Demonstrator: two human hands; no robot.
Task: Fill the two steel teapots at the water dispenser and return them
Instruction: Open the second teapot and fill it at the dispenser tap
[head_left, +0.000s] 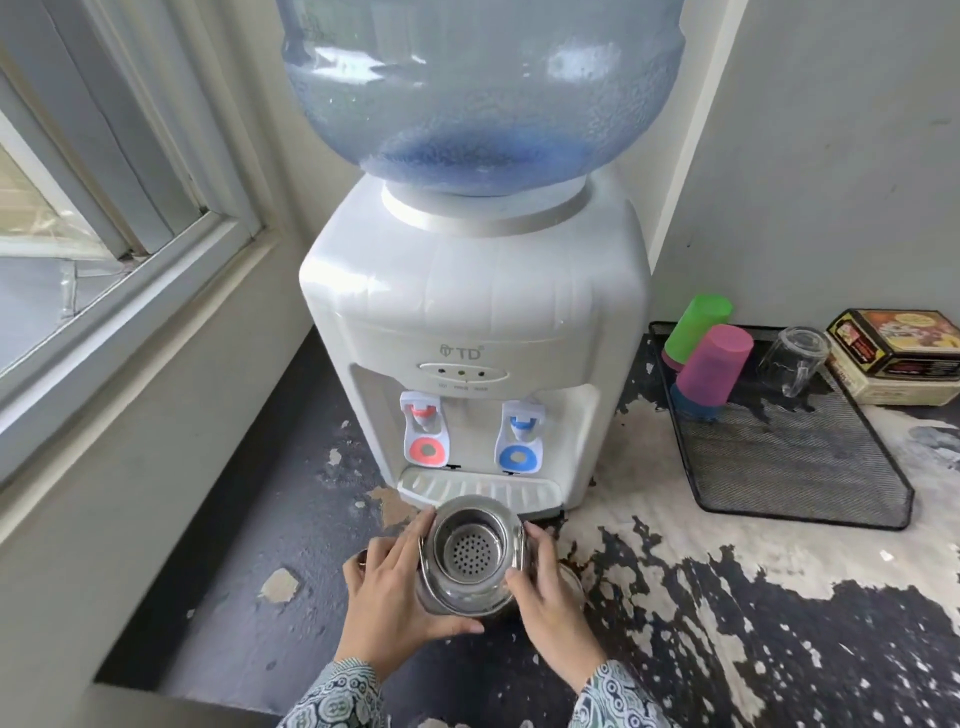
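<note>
- A steel teapot (474, 558) sits low in the centre of the frame, lid off, so its perforated strainer basket shows from above.
- The left hand (395, 597) wraps the pot's left side, fingers curled round the wall and reaching toward the far rim; something small and metallic shows at its outer edge, too hidden to name.
- The right hand (550, 592) clasps the right side, fingers curled along the wall and the thumb at the near rim.
- The pot is just in front of the drip tray (480, 491) of the water dispenser (475, 332), at or touching its near edge, not yet under either tap.
- The relation that matters: the open mouth points straight up, and both taps lie higher in the frame, beyond the fingertips. The red tap (423, 428) is up and to the left, the blue tap (519, 434) up and to the right, and the pot lies roughly between them.
- My judgement is that the pot must go forward onto the tray and sideways under one tap.
- Only one teapot is plainly visible; I cannot tell where the second is.
- Upturned cups (711, 358) stand on a mesh tray (779, 467) at the right.
</note>
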